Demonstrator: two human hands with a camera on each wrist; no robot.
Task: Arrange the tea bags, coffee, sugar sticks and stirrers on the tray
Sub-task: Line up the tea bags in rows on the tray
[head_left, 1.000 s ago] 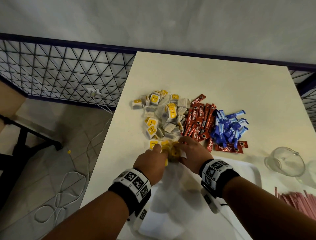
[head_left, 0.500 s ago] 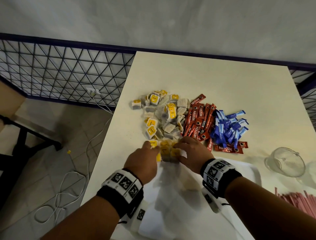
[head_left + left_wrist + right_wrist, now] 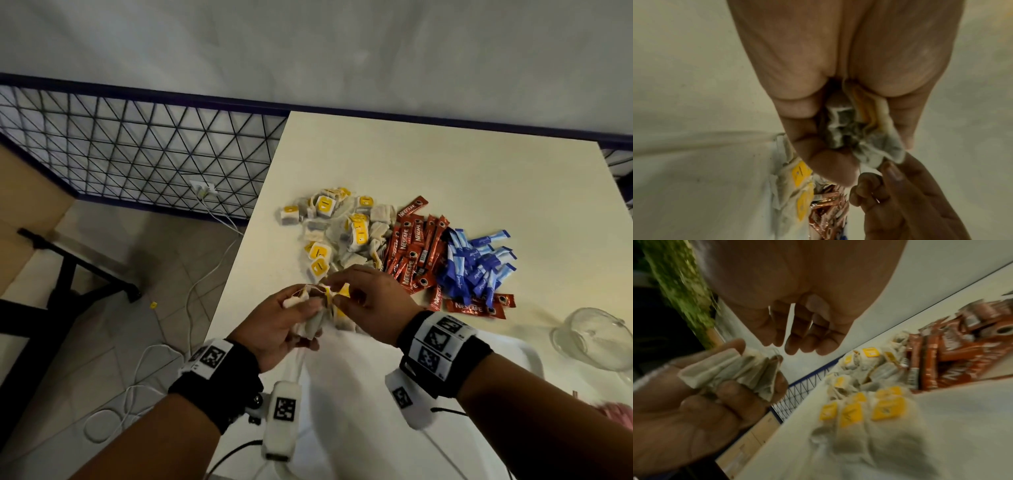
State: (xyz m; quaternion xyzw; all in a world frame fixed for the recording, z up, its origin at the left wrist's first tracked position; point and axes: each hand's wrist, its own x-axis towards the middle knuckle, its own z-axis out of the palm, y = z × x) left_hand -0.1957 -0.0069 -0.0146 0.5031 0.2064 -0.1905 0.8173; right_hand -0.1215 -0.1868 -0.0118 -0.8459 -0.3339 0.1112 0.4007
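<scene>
Two hands are in view, the left hand (image 3: 284, 320) and the right hand (image 3: 373, 301). The left hand holds a small bunch of tea bags (image 3: 863, 134); several, the exact number cannot be told. One heap of tea bags (image 3: 342, 233) lies on the bench (image 3: 445, 171), too tangled to count, with about ten yellow tags showing. One pile of red coffee sticks (image 3: 416, 246) holds roughly fifteen or more. One pile of blue sugar sticks (image 3: 476, 263) holds a similar number. One white tray (image 3: 527, 349) and one glass cup (image 3: 592, 337) are there. Pink stirrers (image 3: 616, 411) show only at the edge, uncountable.
</scene>
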